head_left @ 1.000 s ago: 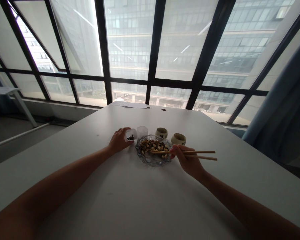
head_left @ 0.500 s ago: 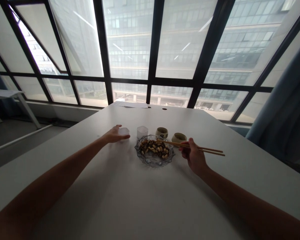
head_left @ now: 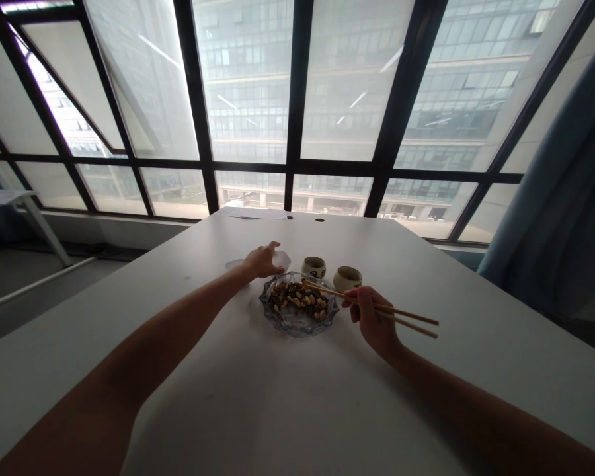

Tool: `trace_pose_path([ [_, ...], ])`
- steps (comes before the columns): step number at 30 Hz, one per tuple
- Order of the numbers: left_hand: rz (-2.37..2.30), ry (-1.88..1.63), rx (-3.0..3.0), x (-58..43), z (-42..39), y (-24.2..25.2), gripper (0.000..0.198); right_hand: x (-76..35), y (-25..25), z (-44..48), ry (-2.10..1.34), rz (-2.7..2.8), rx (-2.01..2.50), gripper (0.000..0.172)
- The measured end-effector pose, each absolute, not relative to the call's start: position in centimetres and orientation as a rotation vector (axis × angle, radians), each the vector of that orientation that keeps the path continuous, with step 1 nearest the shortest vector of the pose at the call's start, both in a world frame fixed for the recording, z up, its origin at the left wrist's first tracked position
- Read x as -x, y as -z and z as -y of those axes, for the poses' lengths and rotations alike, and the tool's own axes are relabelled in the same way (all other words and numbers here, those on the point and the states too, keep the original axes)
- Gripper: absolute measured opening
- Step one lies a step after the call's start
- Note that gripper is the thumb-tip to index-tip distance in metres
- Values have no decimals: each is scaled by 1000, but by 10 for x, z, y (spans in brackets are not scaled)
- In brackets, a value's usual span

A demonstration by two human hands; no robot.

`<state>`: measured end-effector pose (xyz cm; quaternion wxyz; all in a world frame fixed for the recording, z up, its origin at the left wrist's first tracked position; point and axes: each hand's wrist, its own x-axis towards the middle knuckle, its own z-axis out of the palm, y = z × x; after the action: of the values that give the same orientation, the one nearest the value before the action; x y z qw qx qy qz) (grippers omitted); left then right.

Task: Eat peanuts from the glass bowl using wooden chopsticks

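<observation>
While the left hand (head_left: 262, 260) stretches over the counter (head_left: 287, 410) with thumb and fingers spread around the right plastic cup (head_left: 281, 260), the right hand (head_left: 374, 320) pinches a pair of chopsticks (head_left: 410, 315). Can't tell if the left fingers press on that cup or just frame it. Chopstick tips close together, above the far part of the glass bowl (head_left: 297, 330); too small to tell if anything sits between them.

Bowl is in the middle, between the hands and nearer than the cups, with a mix of nuts (head_left: 305, 301) in it, pale ones toward the right, darker ones toward the left. Left plastic cup (head_left: 234, 264) is partly hidden behind the left wrist. Contents of both plastic cups not readable.

Handling, my judgement: hold the plastic cup lightly, it looks thin and easy to tip; keep the chopstick tips even and the pinch steady, as round nuts would likely slip; keep the right knuckles off the right clay cup (head_left: 348, 279), just beyond them.

Left clay cup (head_left: 313, 268) stands just past the bowl's far rim. Farther out: papers (head_left: 258, 213) at the far end, windows behind, blue curtain (head_left: 550, 178) far right.
</observation>
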<state>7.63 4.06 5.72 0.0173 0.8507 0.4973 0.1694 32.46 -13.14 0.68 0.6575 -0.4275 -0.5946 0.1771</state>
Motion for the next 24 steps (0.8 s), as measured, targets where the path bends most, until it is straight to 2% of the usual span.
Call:
trace_pose_path([
  [6,-1366,-763,-2923,-68,-35,-57,75,-329,-11,142,-54,1961,786,32],
  [14,-1416,-785,-2921,-64,-37,-55,74,-331,-12,139,-30,2016,835,36],
  [18,-1516,-725,-2809,-66,-36,-56,77,-327,-9,141,-160,1873,896,41],
  [24,-1700,-373,-2425,-66,-44,-62,90,-328,-17,123,-484,1207,966,52],
])
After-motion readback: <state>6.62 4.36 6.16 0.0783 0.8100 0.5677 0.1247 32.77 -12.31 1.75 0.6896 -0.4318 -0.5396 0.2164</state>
